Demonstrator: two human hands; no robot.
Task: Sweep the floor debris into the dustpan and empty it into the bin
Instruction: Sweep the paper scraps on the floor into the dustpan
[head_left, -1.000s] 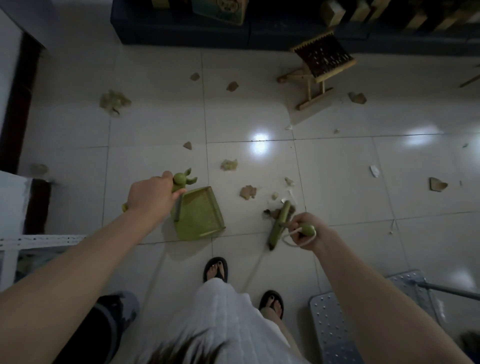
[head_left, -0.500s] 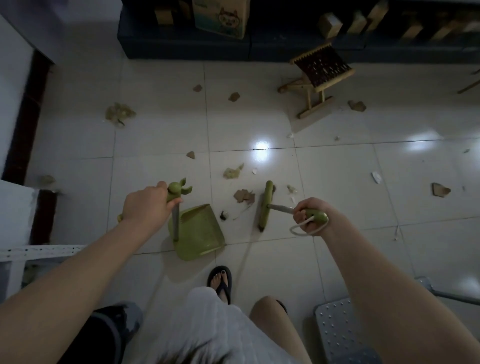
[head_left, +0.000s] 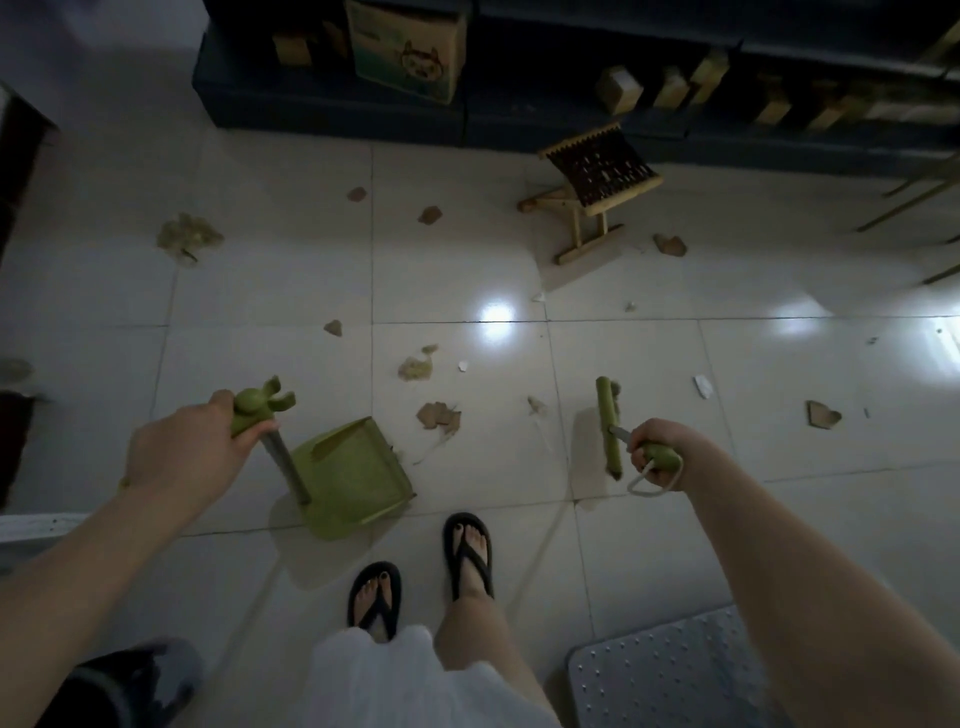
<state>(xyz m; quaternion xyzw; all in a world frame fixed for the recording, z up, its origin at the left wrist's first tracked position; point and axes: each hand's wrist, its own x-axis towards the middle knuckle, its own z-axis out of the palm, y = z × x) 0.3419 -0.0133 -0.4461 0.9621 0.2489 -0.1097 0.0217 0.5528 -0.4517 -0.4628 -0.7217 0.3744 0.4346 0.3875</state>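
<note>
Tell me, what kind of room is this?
Probably a room in a home, maybe a living or store room. It has a shiny tiled floor, a small wooden stool and a cardboard box sitting on dark low furniture.

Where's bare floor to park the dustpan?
Free: tiles between the dustpan and the left wall, and tiles right of the broom beyond the torn scrap. Crowded: between dustpan and broom, scraps lie there.

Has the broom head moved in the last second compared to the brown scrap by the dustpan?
Yes. The broom head has swung right, away from the brown scrap and dustpan.
</note>
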